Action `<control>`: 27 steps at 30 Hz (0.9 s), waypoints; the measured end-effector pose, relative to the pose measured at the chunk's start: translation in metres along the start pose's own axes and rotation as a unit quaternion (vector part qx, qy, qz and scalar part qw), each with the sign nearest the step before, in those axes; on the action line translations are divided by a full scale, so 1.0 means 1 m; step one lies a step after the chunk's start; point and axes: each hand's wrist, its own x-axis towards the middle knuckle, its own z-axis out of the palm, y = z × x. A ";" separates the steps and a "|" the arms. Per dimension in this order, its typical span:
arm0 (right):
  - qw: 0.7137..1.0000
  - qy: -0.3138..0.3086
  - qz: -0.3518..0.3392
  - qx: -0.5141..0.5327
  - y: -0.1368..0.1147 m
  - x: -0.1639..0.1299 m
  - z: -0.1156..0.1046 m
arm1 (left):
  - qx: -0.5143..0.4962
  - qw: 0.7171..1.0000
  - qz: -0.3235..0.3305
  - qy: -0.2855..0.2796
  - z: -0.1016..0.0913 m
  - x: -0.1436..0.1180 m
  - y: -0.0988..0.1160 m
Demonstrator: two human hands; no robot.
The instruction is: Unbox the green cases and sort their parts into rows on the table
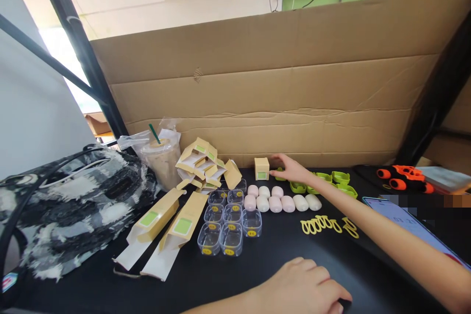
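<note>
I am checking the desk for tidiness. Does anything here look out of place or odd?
Mostly orderly. The folded cartons lie heaped and tilted behind the clear cases, and an iced drink in a plastic bag stands among the parts.

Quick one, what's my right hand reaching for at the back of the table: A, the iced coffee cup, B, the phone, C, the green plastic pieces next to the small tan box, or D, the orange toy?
C: the right hand has its fingers on the green plastic pieces, just beside the small tan box.
</note>
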 end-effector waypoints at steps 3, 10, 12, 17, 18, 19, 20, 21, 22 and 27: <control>0.999 -0.012 -0.026 -0.020 -0.014 0.014 0.007 | -0.019 1.000 -0.008 -0.023 -0.005 0.001 0.000; 0.999 0.004 -0.044 -0.030 -0.035 0.028 0.002 | -0.006 1.000 0.017 -0.021 -0.024 0.001 0.005; 0.998 0.035 -0.052 -0.020 -0.042 0.022 -0.012 | 0.039 0.996 0.079 0.029 -0.036 0.000 0.006; 0.991 0.102 -0.086 0.032 -0.066 -0.022 -0.056 | 0.123 0.964 0.128 0.196 -0.085 0.004 -0.003; 0.989 0.102 -0.094 0.043 -0.072 -0.036 -0.062 | 0.135 0.963 0.099 0.210 -0.094 0.006 -0.008; 0.988 0.099 -0.103 0.053 -0.078 -0.051 -0.067 | 0.141 0.960 0.065 0.233 -0.101 0.007 -0.014; 0.988 0.092 -0.111 0.061 -0.084 -0.067 -0.071 | 0.138 0.956 0.037 0.257 -0.106 0.007 -0.020; 0.987 0.086 -0.116 0.068 -0.090 -0.082 -0.072 | 0.126 0.951 0.015 0.283 -0.108 0.007 -0.026; 0.987 0.078 -0.119 0.073 -0.095 -0.096 -0.072 | 0.108 0.946 -0.004 0.305 -0.109 0.007 -0.031; 0.980 0.072 -0.151 0.108 -0.107 -0.146 -0.058 | -0.015 0.968 -0.089 0.234 -0.098 0.000 -0.037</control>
